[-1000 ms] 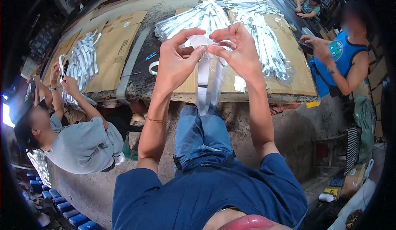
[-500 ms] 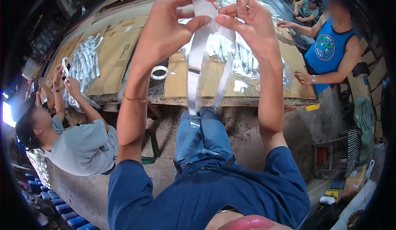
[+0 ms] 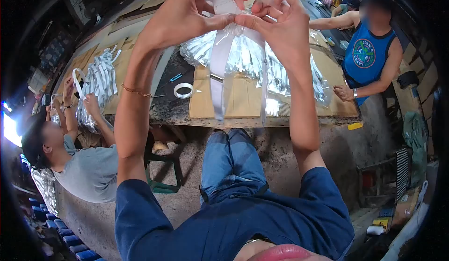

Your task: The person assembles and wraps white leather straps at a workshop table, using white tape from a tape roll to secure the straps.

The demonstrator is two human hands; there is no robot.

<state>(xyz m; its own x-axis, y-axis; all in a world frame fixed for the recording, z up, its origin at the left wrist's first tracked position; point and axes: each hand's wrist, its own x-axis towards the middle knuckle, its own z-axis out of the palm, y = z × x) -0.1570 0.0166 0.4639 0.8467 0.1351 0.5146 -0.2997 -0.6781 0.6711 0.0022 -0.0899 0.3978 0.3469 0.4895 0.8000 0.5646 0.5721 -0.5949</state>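
Note:
High over the table, my left hand [image 3: 191,20] pinches a long white strap [image 3: 218,59] near its top, the fingers curled around behind it. The strap hangs down and has a small dark metal-looking piece partway along it. My right hand [image 3: 283,31] is closed with thumb and fingers on the clear plastic sleeve [image 3: 264,88] around the strap; part of it dangles on the right. Both thumb tips nearly meet at the strap's upper part. Below the hands lies a spread pile of shiny plastic-wrapped strips [image 3: 248,59].
Cardboard [image 3: 201,104] covers the table, with a tape roll [image 3: 183,90] and small blue tool [image 3: 176,77]. At left, a person in grey [image 3: 89,172] handles a strap by a strap pile [image 3: 103,76]. At right stands a person in blue [image 3: 374,69]. A green stool [image 3: 166,187] is below.
My hands have risen slightly and my left arm has shifted left. The strap hangs more upright. The person in blue has stretched an arm out over the table.

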